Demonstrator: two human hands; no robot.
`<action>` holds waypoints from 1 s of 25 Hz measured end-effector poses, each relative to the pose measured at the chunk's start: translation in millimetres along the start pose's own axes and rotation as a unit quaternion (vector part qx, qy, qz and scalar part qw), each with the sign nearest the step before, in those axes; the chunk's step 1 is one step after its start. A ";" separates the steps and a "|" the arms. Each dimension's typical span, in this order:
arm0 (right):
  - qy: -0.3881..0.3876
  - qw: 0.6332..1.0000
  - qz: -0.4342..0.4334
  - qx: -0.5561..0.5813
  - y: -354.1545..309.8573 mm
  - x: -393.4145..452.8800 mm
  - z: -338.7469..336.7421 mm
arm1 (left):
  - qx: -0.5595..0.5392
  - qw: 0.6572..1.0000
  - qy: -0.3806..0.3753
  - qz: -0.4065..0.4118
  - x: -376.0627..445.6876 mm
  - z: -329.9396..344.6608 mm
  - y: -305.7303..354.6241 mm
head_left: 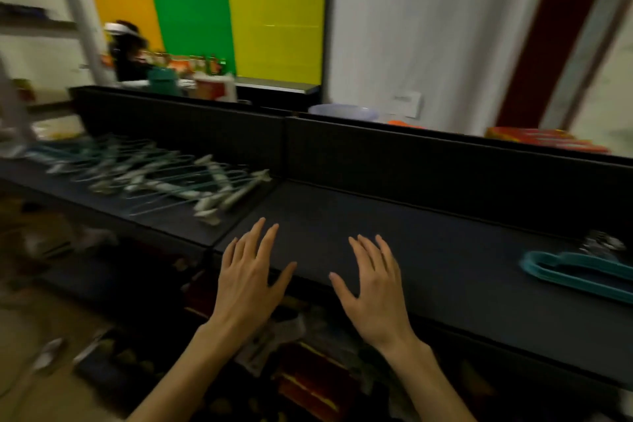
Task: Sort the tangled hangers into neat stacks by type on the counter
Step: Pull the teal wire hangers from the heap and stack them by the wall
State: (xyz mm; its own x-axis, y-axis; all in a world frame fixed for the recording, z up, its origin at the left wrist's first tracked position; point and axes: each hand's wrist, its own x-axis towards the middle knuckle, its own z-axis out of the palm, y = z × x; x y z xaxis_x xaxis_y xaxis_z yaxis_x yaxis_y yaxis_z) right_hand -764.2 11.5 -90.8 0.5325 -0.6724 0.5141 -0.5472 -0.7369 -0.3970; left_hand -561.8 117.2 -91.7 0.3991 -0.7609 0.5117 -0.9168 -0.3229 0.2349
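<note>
A tangled heap of pale wire and clip hangers [164,178] lies on the dark counter [428,250] at the left, blurred by motion. At the far right edge rests a small stack of teal plastic hangers [579,272], with shiny metal hooks or clips [601,243] just behind it. My left hand [248,279] and my right hand [373,288] hover flat over the counter's front edge between the two groups, fingers spread, both holding nothing.
A dark back panel [376,151] runs along the rear of the counter. Behind it sit a pale bowl [342,112] and red-orange boxes [544,140]. Another person [128,51] stands at the far left. Cluttered items [308,380] lie below the counter.
</note>
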 end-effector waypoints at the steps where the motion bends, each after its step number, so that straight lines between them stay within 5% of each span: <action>1: -0.010 0.999 -0.030 0.007 -30.6 12.7 24.7 | 0.015 1.000 0.013 -0.019 -3.3 -12.0 -34.2; 13: -0.175 0.964 -0.195 0.053 -276.7 203.2 232.7 | 0.040 0.984 0.079 -0.157 46.2 -88.3 -349.9; 25: -0.226 0.956 -0.177 -0.050 -463.8 460.1 453.5 | 0.128 0.979 -0.064 -0.147 267.4 -80.4 -662.8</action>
State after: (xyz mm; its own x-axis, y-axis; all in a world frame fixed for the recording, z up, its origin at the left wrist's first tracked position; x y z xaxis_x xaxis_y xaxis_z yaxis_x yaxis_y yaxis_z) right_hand 27.4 12.2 -14.9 0.9089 -0.3591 0.2122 -0.3267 -0.9292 -0.1729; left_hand 153.7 173.0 -44.1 0.6555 -0.6730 0.3425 -0.7429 -0.6562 0.1324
